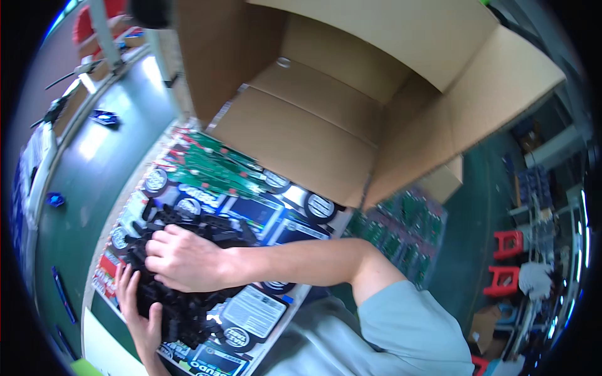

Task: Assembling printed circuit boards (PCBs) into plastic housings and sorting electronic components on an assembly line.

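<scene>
"Pieces of black plastic [191, 319] lie in quite a tangle; how would you handle them well?"

"Little by little, I'd say. The left hand [139, 321] serves best as a low wall at the heap's left edge. The right hand [188, 258] should pick from the top, since a sideways pull would likely drag neighbouring pieces along."

"And the green circuit boards [216, 166]?"

"They lie just beyond the heap on the same printed tabletop [254, 313], before the open cardboard box [426, 147], so I'd avoid any wide sweep that way."

"Where is the heap relative to the fingers?"

"Directly beneath the right ones, which curl down into its middle; more pieces show beyond the knuckles and on the near side of the wrist. The left fingers rest along its left edge, with pieces just to their right, beside the thumb."

"Is either hand gripping one?"

"The left is spread, thumb apart, closed on nothing. For the right I can't tell: its bent fingers hide their own tips."
</scene>
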### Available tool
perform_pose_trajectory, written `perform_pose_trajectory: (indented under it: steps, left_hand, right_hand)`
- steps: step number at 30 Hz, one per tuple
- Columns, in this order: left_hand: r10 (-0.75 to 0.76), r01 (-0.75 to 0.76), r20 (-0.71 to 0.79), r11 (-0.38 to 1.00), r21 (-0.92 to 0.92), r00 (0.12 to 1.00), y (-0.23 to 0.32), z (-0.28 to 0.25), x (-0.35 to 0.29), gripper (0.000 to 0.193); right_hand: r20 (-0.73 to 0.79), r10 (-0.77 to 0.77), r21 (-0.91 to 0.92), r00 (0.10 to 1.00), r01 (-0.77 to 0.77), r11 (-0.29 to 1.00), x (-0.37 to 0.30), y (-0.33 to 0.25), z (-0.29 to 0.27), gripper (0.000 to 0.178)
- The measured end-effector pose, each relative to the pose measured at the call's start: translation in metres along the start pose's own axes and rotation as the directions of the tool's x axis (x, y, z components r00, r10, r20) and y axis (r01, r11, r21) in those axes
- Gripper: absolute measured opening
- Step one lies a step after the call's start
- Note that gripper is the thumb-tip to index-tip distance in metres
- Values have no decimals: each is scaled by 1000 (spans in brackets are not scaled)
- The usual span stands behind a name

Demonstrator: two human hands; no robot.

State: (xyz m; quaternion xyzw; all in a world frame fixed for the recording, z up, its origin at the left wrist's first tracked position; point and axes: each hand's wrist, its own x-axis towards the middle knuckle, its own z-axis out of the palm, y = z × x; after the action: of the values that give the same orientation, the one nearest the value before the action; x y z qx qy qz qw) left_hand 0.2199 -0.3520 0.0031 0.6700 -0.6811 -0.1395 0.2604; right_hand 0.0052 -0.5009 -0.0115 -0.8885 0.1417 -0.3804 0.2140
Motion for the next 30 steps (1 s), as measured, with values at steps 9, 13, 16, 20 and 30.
perform_pose_trajectory:
  steps: [9, 13, 16, 20, 30]
  left_hand:
    - [37, -40, -33, 996, -77, 999, 5, 0, 2, 66]
    - [56, -59, -48, 996, -74, 997, 4, -1, 0, 65]
    - [85, -89, -48, 993, -83, 995, 3, -1, 2, 64]
    - [114, -118, -54, 990, -79, 992, -2, 1, 2, 64]
    - [142, -150, -93, 985, -91, 986, -5, 4, -1, 62]
  right_hand:
    - [106, 29, 10, 994, -31, 999, -3, -5, -10, 17]
    - [130, 33, -1, 991, -34, 999, 0, -7, -15, 17]
    - [122, 25, 5, 992, -26, 1000, 0, -5, -14, 18]
    - [160, 48, -58, 986, -40, 998, 0, -7, -16, 22]
    - [183, 15, -94, 983, 2, 996, 3, -9, -18, 17]
